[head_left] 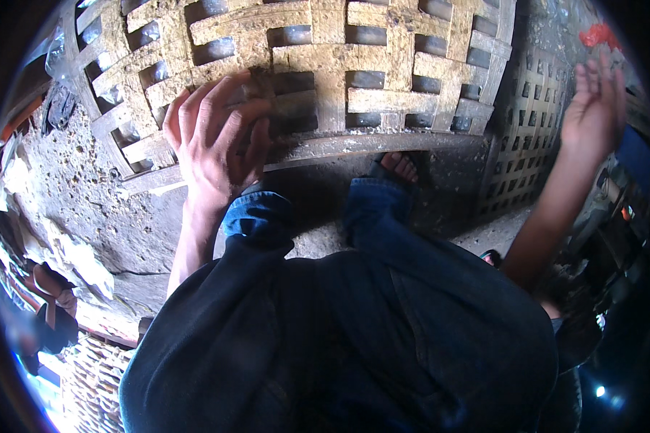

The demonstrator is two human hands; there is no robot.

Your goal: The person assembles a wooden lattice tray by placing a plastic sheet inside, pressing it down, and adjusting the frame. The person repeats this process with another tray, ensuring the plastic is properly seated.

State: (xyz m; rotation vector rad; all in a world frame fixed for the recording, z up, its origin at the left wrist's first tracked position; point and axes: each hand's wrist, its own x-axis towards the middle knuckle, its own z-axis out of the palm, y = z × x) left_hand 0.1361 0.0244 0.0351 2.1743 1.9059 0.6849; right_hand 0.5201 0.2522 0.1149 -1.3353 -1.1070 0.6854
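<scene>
A woven bamboo panel (332, 68) with wide square gaps and a wooden edge strip fills the top of the view, its slats stained yellow-brown. My left hand (217, 133) lies on its near left part, fingers bent and spread with the tips against the slats. Beneath those fingertips it is dark, and I cannot make out what is there. Off to the right, my right hand (592, 108) is raised away from the panel, its fingers stretched out and holding nothing visible. Close beyond it shows a bright red item (599, 35), too blurred to name.
A second woven panel (531, 108) with smaller openings stands to the right. My bare foot (399, 164) rests just below the near panel's edge. Rough, pitted ground (108, 195) spreads left. A wicker basket (94, 382) and another person (50, 310) are at lower left.
</scene>
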